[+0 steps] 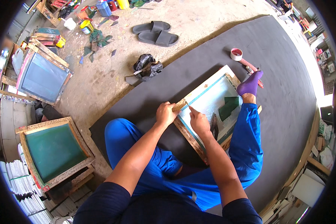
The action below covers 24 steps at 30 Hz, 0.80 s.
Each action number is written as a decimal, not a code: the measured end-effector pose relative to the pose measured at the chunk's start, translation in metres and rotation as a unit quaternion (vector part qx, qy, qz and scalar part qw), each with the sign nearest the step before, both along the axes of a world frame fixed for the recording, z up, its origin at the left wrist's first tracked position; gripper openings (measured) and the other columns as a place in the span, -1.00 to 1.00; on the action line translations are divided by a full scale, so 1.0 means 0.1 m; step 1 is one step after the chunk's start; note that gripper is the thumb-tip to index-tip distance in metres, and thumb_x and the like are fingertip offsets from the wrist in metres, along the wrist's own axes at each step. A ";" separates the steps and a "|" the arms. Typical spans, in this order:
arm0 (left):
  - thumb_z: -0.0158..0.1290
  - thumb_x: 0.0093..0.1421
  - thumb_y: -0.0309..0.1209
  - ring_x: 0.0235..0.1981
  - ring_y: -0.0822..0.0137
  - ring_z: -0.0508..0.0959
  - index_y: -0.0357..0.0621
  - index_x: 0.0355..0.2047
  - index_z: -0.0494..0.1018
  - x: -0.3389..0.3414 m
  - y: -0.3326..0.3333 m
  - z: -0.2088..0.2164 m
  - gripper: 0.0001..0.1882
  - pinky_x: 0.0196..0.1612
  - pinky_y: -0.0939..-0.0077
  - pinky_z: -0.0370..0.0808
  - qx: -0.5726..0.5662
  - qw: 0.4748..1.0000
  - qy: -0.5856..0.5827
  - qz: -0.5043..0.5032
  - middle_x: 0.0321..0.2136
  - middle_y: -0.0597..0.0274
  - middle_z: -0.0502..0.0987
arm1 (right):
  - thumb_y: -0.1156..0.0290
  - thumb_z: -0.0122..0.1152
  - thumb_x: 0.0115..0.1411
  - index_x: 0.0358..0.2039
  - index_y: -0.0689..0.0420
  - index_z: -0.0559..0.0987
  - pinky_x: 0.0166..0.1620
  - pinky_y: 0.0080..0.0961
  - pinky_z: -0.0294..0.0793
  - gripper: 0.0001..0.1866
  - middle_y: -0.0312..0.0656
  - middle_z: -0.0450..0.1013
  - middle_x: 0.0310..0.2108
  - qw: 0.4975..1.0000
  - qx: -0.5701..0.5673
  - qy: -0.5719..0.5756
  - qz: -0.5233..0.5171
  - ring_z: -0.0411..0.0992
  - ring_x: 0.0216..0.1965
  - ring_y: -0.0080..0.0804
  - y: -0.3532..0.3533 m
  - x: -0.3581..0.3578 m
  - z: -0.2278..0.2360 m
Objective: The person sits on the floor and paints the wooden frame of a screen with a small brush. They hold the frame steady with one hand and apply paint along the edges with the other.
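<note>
- My left hand (165,115), mid-picture, curls at the left corner of the frame (205,86).
- My right hand (199,123), beside it, is half-closed, index finger out; I cannot tell whether either grips.
- Frame: right of centre, probably light, stiff; hold its wooden sides.
- Mesh (210,104): probably taut, easily torn.

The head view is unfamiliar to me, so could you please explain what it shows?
There is no machine here: a seated person works bare-handed. The picture comes from the left of two fisheye cameras worn on the head, looking down, so straight edges bend near the rim. On the dark surface lies a wooden frame with pale mesh; a dark green piece lies on the mesh, and a tape roll sits farther off. The left hand touches the frame's left corner; the right hand is over the mesh, near that corner. Whether either hand grips anything is not clear.
</note>
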<state>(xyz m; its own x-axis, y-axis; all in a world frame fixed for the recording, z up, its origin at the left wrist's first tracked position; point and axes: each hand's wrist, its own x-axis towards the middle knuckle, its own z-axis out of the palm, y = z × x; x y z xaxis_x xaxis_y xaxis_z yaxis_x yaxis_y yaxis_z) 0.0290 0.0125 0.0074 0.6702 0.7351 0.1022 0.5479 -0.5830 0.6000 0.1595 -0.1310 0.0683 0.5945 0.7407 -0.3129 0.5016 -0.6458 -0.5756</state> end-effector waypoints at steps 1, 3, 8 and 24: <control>0.47 -0.03 -0.11 -0.22 -0.01 0.66 -0.22 -0.12 0.71 0.02 0.00 0.05 -0.45 -0.11 0.13 0.57 -0.031 0.999 0.016 0.000 -0.32 0.02 0.67 | 0.27 0.03 0.42 0.27 -0.10 0.54 0.00 0.11 0.58 -0.57 0.24 0.62 -0.19 1.000 0.001 0.000 0.001 0.61 -0.13 0.26 0.01 0.00 0.00; 0.47 -0.03 -0.11 -0.21 -0.02 0.66 -0.22 -0.11 0.71 0.01 0.00 0.03 -0.45 -0.11 0.13 0.57 -0.026 1.000 0.010 0.000 -0.32 0.01 0.66 | 0.28 0.03 0.42 0.27 -0.09 0.55 0.01 0.11 0.58 -0.57 0.25 0.62 -0.19 1.000 0.003 -0.001 0.004 0.61 -0.13 0.26 0.04 -0.02 0.03; 0.47 -0.03 -0.11 -0.22 -0.01 0.65 -0.24 -0.12 0.71 -0.01 0.00 -0.04 -0.45 -0.11 0.12 0.57 0.002 1.000 -0.001 -0.001 -0.34 0.03 0.64 | 0.34 0.00 0.40 0.30 -0.08 0.51 0.04 0.10 0.58 -0.54 0.20 0.62 -0.12 0.998 -0.063 -0.006 0.020 0.61 -0.06 0.23 0.16 -0.09 0.26; 0.48 -0.05 -0.14 -0.23 0.06 0.62 -0.20 -0.15 0.71 0.02 -0.03 0.00 -0.49 -0.11 0.16 0.56 -0.009 1.000 0.015 -0.001 -0.39 0.13 0.60 | 0.31 0.00 0.45 0.28 -0.09 0.54 0.08 0.10 0.54 -0.57 0.21 0.60 -0.07 0.998 -0.027 0.047 -0.039 0.58 -0.01 0.22 0.11 -0.14 -0.02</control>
<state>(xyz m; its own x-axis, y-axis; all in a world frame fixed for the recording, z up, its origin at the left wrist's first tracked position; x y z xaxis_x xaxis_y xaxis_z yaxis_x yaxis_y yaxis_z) 0.0312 0.0097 0.0079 0.6739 0.7356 0.0688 0.5653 -0.5733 0.5931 0.1452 -0.1203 0.0661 0.6150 0.6741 -0.4091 0.3945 -0.7122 -0.5806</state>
